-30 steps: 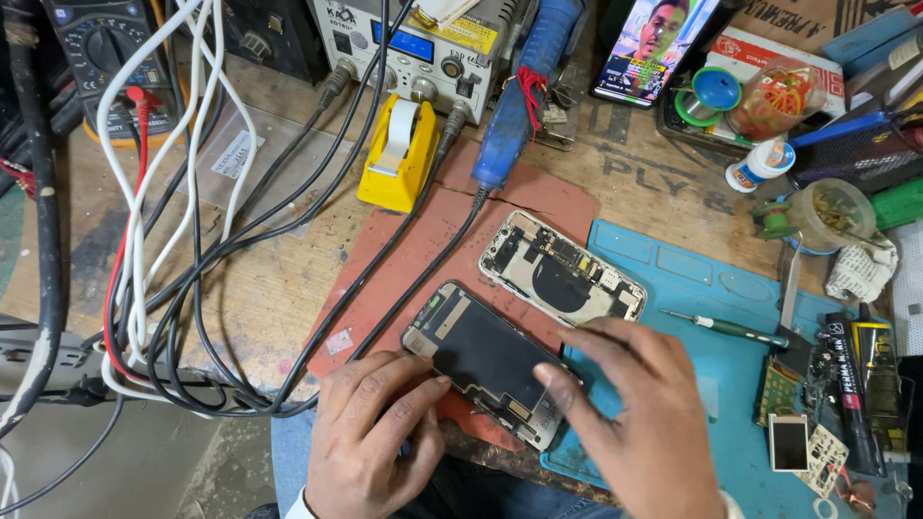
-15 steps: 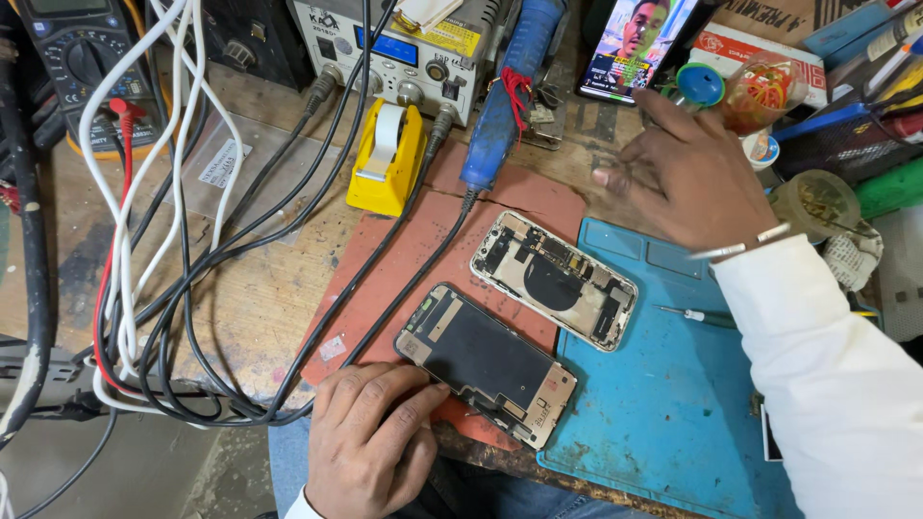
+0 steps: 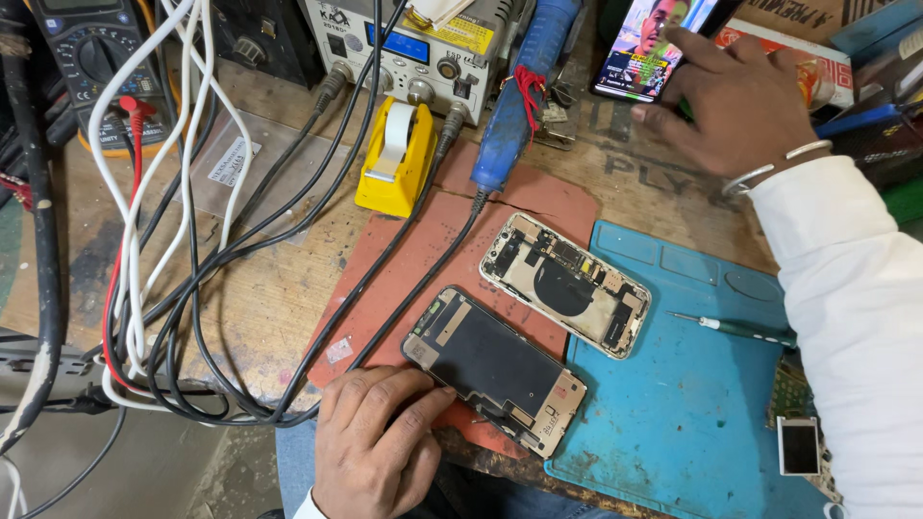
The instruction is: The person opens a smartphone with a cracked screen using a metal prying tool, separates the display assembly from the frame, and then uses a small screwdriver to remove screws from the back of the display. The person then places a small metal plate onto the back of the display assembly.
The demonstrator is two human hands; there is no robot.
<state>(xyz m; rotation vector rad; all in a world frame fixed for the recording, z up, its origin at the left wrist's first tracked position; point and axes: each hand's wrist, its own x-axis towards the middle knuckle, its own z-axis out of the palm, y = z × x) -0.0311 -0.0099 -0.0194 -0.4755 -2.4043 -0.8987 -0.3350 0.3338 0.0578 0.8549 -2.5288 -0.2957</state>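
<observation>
I am mid phone repair: my left hand (image 3: 380, 437) rests its fingers loosely against the detached screen panel (image 3: 495, 370) on the red mat (image 3: 423, 240), while my right hand (image 3: 745, 101), fingers spread, touches the lit phone (image 3: 654, 43) at the surface's far edge.

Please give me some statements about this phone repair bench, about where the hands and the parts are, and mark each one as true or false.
1. The left hand rests its fingers on the lower corner of the detached phone screen. True.
2. The right hand holds the screwdriver. False: the screwdriver lies alone on the blue mat; the right hand reaches to a lit phone at the back of the bench.
3. The opened phone body lies partly on the red mat and partly on the blue mat. True.
4. The yellow tape dispenser stands on the blue mat. False: it stands on the wooden bench by the red mat's upper edge.
</observation>
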